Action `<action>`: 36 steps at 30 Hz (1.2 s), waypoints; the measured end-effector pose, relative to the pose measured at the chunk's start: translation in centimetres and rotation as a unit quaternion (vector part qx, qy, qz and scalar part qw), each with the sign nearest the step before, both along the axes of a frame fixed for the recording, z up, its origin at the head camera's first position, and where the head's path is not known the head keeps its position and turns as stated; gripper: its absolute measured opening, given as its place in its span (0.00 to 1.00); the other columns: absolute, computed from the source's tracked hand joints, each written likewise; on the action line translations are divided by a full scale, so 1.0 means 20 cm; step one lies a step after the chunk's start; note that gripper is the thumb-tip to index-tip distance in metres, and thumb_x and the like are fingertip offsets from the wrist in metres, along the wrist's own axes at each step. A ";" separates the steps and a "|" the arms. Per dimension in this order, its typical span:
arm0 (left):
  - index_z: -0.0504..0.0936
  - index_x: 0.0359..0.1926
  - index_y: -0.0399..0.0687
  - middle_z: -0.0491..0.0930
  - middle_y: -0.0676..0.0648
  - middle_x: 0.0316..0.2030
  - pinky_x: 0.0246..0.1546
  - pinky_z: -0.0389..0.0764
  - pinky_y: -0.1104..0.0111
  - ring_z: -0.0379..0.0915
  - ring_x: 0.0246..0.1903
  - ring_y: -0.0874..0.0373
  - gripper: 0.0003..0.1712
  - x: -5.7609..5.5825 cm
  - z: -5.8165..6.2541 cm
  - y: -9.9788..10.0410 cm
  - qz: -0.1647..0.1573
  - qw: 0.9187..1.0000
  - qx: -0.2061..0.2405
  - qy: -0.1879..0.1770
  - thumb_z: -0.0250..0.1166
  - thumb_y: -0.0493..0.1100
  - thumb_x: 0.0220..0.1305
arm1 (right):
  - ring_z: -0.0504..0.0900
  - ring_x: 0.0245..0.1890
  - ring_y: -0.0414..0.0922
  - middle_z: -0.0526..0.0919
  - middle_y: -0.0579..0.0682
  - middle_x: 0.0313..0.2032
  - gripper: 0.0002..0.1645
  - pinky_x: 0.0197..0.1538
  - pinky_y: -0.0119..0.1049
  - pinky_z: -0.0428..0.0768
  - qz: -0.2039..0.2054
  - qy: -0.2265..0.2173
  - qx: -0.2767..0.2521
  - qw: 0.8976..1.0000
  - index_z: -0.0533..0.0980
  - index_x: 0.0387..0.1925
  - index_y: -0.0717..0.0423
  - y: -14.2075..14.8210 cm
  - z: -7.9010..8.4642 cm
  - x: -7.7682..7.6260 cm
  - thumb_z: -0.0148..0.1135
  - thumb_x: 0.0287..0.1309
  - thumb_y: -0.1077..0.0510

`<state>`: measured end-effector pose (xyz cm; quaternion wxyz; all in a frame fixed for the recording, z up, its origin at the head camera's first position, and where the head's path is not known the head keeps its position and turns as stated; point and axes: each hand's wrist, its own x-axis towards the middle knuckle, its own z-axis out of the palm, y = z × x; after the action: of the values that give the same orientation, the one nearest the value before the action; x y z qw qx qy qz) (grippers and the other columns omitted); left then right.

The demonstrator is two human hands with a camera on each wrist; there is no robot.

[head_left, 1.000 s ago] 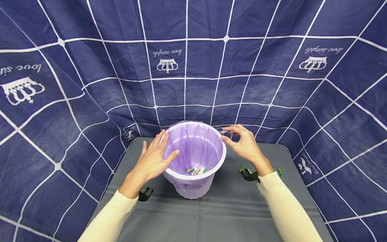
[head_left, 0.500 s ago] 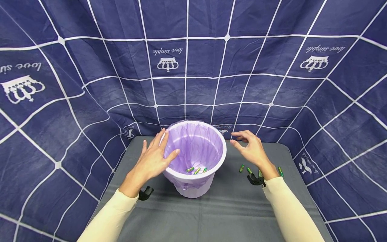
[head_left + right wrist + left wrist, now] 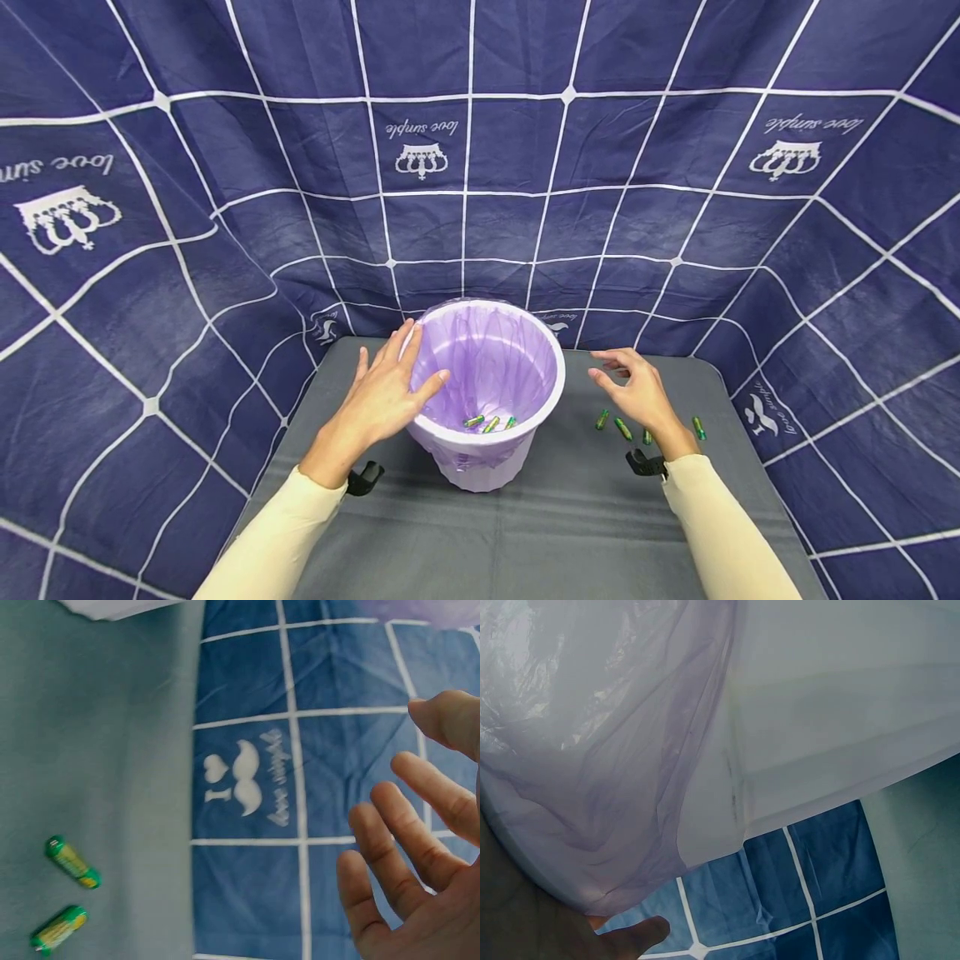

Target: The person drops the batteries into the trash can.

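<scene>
A white bin (image 3: 491, 475) lined with a thin purple bag (image 3: 487, 350) stands in the middle of the table. Several green and yellow batteries (image 3: 491, 424) lie at its bottom. My left hand (image 3: 382, 392) rests on the bin's left rim, fingers straight and spread; the left wrist view shows the bag (image 3: 615, 750) folded over the outside. To the right of the bin my right hand (image 3: 636, 390) hovers above the table, fingers loosely bent and holding nothing. Below it several more batteries (image 3: 623, 429) lie on the table, two of them also in the right wrist view, a battery (image 3: 73, 862) and a battery (image 3: 60, 930).
Grey cloth covers the table (image 3: 450, 550). A blue curtain (image 3: 510, 225) with white grid lines hangs behind it and along both sides. One battery (image 3: 699, 427) lies apart at the right, beyond my wrist.
My right hand has moved right and down, away from the bin's right rim, uncovering more batteries on the table. My left hand has stayed on the rim.
</scene>
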<state>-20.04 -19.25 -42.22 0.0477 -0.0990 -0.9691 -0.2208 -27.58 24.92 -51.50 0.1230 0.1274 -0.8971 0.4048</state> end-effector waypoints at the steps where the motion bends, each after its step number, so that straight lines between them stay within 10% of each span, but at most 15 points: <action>1: 0.50 0.97 0.47 0.45 0.43 0.97 0.89 0.37 0.19 0.42 0.97 0.39 0.59 0.00 0.00 0.00 0.000 1.000 0.000 0.000 0.57 0.76 0.85 | 0.92 0.61 0.60 0.91 0.59 0.64 0.22 0.66 0.62 0.88 -0.002 -0.005 0.002 1.000 0.89 0.68 0.54 0.01 -0.02 0.00 0.78 0.79 0.53; 36: 0.50 0.97 0.47 0.45 0.43 0.97 0.89 0.37 0.20 0.42 0.97 0.40 0.60 0.00 0.01 0.01 0.001 1.000 -0.002 -0.004 0.57 0.76 0.85 | 0.89 0.66 0.67 0.88 0.66 0.66 0.31 0.68 0.66 0.86 -0.032 -0.084 0.050 0.995 0.87 0.70 0.61 0.15 -0.53 0.03 0.84 0.71 0.56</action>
<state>-20.11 -19.10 -41.99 0.0437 -0.0971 -0.9700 -0.2188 -26.88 27.96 -62.14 0.0537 0.0704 -0.9271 0.3643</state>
